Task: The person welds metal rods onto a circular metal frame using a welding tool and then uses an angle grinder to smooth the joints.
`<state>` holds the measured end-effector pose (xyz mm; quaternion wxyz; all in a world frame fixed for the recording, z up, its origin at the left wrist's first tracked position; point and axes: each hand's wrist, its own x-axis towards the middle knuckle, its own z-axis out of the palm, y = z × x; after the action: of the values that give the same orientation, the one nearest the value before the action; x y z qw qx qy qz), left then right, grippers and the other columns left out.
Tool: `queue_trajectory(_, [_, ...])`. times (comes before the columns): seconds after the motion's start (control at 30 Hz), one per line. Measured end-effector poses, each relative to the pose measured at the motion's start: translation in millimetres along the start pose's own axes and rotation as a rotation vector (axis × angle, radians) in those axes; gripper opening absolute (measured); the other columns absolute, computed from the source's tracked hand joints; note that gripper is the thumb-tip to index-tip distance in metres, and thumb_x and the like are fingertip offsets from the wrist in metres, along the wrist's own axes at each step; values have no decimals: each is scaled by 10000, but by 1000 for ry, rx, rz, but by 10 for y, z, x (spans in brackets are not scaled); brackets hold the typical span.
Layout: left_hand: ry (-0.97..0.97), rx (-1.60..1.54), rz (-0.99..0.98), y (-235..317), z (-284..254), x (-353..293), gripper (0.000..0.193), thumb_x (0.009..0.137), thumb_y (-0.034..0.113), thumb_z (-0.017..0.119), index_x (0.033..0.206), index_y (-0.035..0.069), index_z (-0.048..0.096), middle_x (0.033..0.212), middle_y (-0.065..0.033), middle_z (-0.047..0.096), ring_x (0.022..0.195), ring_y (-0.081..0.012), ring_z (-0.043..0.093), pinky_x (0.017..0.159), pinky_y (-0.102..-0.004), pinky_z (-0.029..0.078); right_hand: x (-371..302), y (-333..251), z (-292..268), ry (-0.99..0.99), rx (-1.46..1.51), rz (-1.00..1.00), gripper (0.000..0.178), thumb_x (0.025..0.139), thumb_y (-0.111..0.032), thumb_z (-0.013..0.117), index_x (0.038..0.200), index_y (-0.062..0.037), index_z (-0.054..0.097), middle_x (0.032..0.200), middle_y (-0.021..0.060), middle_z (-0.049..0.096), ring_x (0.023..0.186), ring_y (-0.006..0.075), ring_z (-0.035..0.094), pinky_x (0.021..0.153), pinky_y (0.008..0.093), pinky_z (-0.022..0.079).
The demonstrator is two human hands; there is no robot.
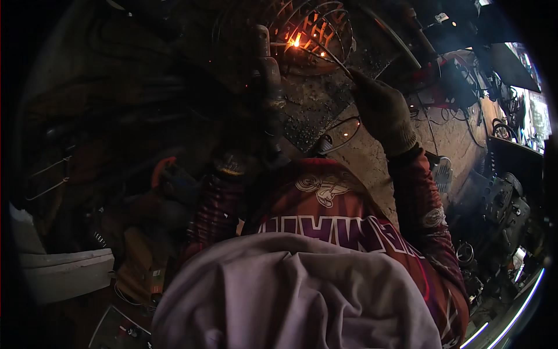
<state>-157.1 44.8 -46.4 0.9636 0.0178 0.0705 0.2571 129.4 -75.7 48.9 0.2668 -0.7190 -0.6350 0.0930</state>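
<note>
My right hand [381, 110], in a drab work glove, is closed on a thin rod [333, 57]. The rod slants up and left toward a bright glowing spot [296, 43] on a round frame of curved bars [343, 29], lit orange inside. Left of that spot stands a thick upright metal piece [267, 67], shaped like a jointed pipe. My left hand [232, 163] lies low beside it, its cuff faintly showing. Deep shadow hides its fingers, so its grip does not show.
Dark grit [305, 122] covers the ground below the frame. A cable with a dark end piece [324, 144] lies near my body. Tangled wires [459, 110] and dark machine parts [503, 203] crowd the right. A pale slab [67, 273] and a brown box [142, 259] stand at left.
</note>
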Motion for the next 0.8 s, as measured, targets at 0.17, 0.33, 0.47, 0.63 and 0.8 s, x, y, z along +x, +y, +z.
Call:
queue_trajectory(0.17, [-276, -298, -342, 44, -185, 137, 471, 1101, 402, 388, 1301, 39, 613, 1253, -179, 657, 1075, -324, 658, 941, -504, 538, -11, -14, 15, -5, 1, -9, 329, 966, -219, 683, 1285, -140, 696, 922, 183, 732, 835, 364, 735, 693, 424, 578])
queue_trajectory(0.33, [-73, -452, -216, -44, 126, 44, 432, 1110, 386, 363, 1255, 79, 631, 1127, -151, 671, 982, -333, 636, 909, -518, 517, -29, -24, -19, -28, 6, 25, 351, 981, -213, 664, 1315, -108, 685, 952, 218, 724, 877, 384, 729, 722, 429, 572])
queue_trajectory(0.47, [-180, -139, 26, -76, -128, 35, 471, 1119, 288, 363, 1513, 34, 416, 1313, -148, 583, 1039, -257, 614, 871, -451, 570, -20, -15, 16, -17, -15, 4, 351, 980, -249, 657, 1307, -125, 688, 950, 206, 732, 873, 379, 732, 720, 438, 578])
queue_trajectory(0.63, [285, 151, 153, -135, 188, -6, 355, 1104, 337, 432, 1242, 36, 560, 1053, -99, 644, 918, -195, 643, 791, -377, 547, -13, -55, -43, -22, 0, 4, 302, 983, -201, 645, 1243, -62, 709, 941, 215, 727, 848, 372, 729, 733, 409, 579])
queue_trajectory(0.8, [384, 617, 258, -144, 268, -119, 353, 1106, 339, 423, 1229, 40, 566, 1041, -99, 642, 915, -200, 643, 795, -385, 548, -88, 100, 30, -14, 109, -122, 185, 923, -80, 666, 1080, -3, 726, 947, 183, 735, 832, 326, 729, 726, 361, 577])
